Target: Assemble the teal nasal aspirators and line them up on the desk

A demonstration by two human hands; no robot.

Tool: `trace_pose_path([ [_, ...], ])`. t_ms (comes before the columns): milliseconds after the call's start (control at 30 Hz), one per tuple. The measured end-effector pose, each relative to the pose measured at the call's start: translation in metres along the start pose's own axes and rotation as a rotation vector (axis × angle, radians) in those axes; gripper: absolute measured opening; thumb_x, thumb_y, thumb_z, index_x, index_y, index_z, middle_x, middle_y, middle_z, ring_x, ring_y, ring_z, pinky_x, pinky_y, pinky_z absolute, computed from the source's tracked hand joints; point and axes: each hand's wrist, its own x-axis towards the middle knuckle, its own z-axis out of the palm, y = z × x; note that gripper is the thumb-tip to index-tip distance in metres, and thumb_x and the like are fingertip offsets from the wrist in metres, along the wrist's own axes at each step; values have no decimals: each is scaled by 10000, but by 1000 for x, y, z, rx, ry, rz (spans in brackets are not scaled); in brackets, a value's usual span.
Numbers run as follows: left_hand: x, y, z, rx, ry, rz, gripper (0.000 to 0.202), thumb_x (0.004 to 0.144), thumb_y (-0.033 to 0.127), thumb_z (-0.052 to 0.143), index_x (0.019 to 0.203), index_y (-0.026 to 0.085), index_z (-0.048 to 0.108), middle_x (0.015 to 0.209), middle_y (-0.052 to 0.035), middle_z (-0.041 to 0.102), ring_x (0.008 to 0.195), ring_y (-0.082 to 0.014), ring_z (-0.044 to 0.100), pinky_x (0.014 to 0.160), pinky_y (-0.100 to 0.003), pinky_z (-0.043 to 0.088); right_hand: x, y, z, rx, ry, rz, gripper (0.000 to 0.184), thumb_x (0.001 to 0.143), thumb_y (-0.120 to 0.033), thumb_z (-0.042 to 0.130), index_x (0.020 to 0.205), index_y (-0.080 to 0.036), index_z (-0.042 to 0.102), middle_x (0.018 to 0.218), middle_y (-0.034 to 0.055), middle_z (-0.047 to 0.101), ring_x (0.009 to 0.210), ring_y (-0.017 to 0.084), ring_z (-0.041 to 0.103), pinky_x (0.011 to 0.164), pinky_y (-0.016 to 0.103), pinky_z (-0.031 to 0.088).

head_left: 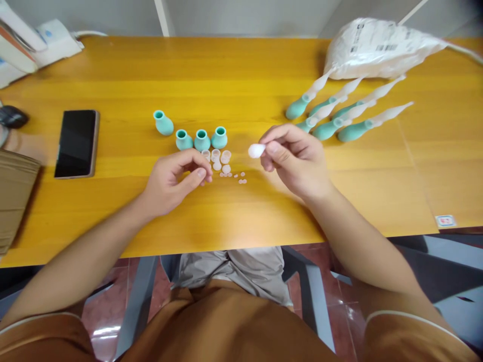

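My right hand (296, 156) pinches a small white rounded plastic piece (256, 150) between thumb and fingers, above the table. To its left, my left hand (179, 178) has its thumb and fingertips drawn together; whatever may be between them is too small to make out. Close past the left fingertips lie several clear plastic caps (226, 157) and tiny clear discs (242, 174). Several teal rubber bulbs (219, 138) with open mouths stand just behind these. Beyond my right hand lie several teal bulbs fitted with long translucent nozzles (355, 130), partly overlapping one another.
A white plastic package (381, 50) sits at the back right, behind the nozzled bulbs. On the left are a phone (76, 144), a black mouse (13, 116) and a cardboard box (17, 196). The wooden table's (241, 226) front edge runs before my lap.
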Motion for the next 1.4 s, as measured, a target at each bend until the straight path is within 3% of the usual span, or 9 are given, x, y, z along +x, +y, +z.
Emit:
trace_pose_path([
  [100, -1, 3, -4, 206, 10, 88, 181, 1157, 334, 712, 1007, 268, 790, 940, -26, 824, 835, -202, 737, 844, -388, 598, 5, 0, -7, 94, 48, 107, 503, 990, -741, 995, 1065, -289, 787, 927, 11, 746, 669, 155, 623, 525, 300, 474],
  [233, 0, 0, -4, 444, 57, 162, 83, 1069, 236, 722, 1024, 269, 783, 928, -17, 783, 809, -199, 699, 789, -372, 559, 8, 2, -8, 193, 38, 203, 518, 941, -720, 1043, 996, -278, 779, 840, -16, 709, 627, 137, 582, 506, 283, 445],
  [467, 5, -14, -6, 528, 117, 131, 102, 1050, 242, 747, 1134, 288, 781, 1052, -10, 771, 804, -185, 647, 757, -349, 524, 6, 2, -4, 44, 22, 145, 526, 978, -731, 1013, 979, -268, 765, 855, 2, 779, 643, 142, 608, 536, 281, 481],
  [600, 5, -17, -7, 539, 106, 130, 134, 1037, 223, 774, 1164, 267, 769, 1096, -16, 762, 806, -180, 627, 759, -354, 514, 4, 3, -4, -171, 10, 38, 520, 1015, -758, 963, 984, -265, 801, 874, 15, 792, 660, 155, 629, 588, 320, 524],
  [833, 5, -25, -9, 498, 145, 112, 126, 1140, 377, 808, 1182, 278, 744, 1078, -6, 683, 813, -177, 569, 808, -395, 504, 4, 10, -13, -743, -2, -228, 264, 1172, -485, 830, 1028, -268, 866, 1009, 89, 864, 858, 263, 738, 826, 440, 632],
  [967, 6, -29, -16, 493, 159, 144, 201, 1208, 501, 752, 1219, 300, 758, 1101, -14, 654, 829, -187, 519, 822, -423, 504, 4, 12, -17, -819, -70, -231, 163, 1168, -379, 799, 1076, -260, 863, 1022, 86, 844, 866, 268, 738, 831, 429, 638],
  [1100, 5, -28, -25, 631, 184, 117, 240, 1175, 495, 800, 1283, 284, 763, 1233, -48, 662, 851, -197, 526, 879, -441, 543, 3, 13, -16, -859, -120, -227, 91, 1141, -276, 786, 1083, -249, 850, 1011, 80, 815, 848, 262, 719, 820, 420, 618],
  [1200, 4, -27, -29, 730, 143, 97, 270, 1148, 447, 831, 1332, 271, 743, 1317, -51, 667, 1002, -231, 579, 1033, -433, 555, 3, 12, -15, -866, -132, -220, 73, 1125, -246, 784, 1082, -242, 843, 1016, 79, 808, 830, 253, 704, 815, 415, 608],
  [1400, 3, -27, -24, 666, 132, 72, 209, 1107, 435, 853, 1228, 297, 754, 1234, -66, 698, 1195, -323, 640, 1165, -482, 544, 3, 11, -16, -875, -137, -216, 27, 1104, -236, 800, 1111, -241, 826, 1030, 78, 801, 813, 245, 696, 802, 417, 608],
])
